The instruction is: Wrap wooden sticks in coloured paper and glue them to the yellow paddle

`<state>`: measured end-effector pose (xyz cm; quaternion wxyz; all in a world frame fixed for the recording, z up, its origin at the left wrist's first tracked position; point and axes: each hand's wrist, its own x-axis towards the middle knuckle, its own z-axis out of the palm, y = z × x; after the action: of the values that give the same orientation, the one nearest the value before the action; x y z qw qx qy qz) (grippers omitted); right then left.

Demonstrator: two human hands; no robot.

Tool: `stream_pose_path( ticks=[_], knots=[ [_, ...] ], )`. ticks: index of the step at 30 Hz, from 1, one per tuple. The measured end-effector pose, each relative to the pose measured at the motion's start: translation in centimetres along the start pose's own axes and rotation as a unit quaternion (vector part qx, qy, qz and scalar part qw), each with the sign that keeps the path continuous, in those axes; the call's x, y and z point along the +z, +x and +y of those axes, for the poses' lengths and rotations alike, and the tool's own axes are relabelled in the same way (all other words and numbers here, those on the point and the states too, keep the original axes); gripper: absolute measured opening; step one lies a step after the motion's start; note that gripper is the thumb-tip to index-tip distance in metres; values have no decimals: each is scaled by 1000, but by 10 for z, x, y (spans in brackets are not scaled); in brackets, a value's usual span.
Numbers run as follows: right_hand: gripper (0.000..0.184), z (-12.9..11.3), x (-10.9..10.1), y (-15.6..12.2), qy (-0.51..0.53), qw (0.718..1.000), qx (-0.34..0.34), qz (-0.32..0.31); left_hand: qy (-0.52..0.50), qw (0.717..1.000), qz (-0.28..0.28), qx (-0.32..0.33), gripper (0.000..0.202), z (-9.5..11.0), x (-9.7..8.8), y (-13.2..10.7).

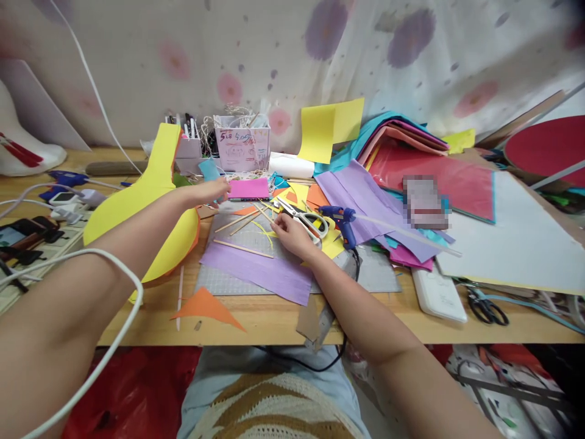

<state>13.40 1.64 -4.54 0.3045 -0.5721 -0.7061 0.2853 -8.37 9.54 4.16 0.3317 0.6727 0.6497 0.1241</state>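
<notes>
My left hand (pixel 214 191) reaches across to the back of the mat, its fingers curled together beside a pink sheet (pixel 249 188) and a light blue piece (pixel 209 170). Whatever those fingers hold, if anything, is hidden. Over the cutting mat (pixel 375 277), my right hand (pixel 292 235) is closed in a pinch at the end of a thin wooden stick (pixel 264 211). White-handled scissors (pixel 301 214) lie just behind it, partly covered. More sticks (pixel 243 248) rest on the mat and on purple paper (pixel 260 274). A blue glue gun (pixel 342 224) lies right of the scissors.
A large yellow lute-shaped cutout (pixel 137 210) lies under my left forearm. A white cable (pixel 137 286) crosses that arm. Purple sheets (pixel 361 201), a white board (pixel 521 244) and black scissors (pixel 488 309) lie right. A box (pixel 242 146) of string stands behind.
</notes>
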Motion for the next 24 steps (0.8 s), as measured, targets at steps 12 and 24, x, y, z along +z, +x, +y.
stream_pose_path(
  ticks=[12, 24],
  knots=[
    [17, -5, -9, 1, -29, 999, 26, -1, 267, 955, 69, 111, 12, 4, 22, -26],
    [27, -1, -7, 2, -10, 1000, 22, 12, 195, 948, -59, 243, 16, -27, 77, -30]
  ],
)
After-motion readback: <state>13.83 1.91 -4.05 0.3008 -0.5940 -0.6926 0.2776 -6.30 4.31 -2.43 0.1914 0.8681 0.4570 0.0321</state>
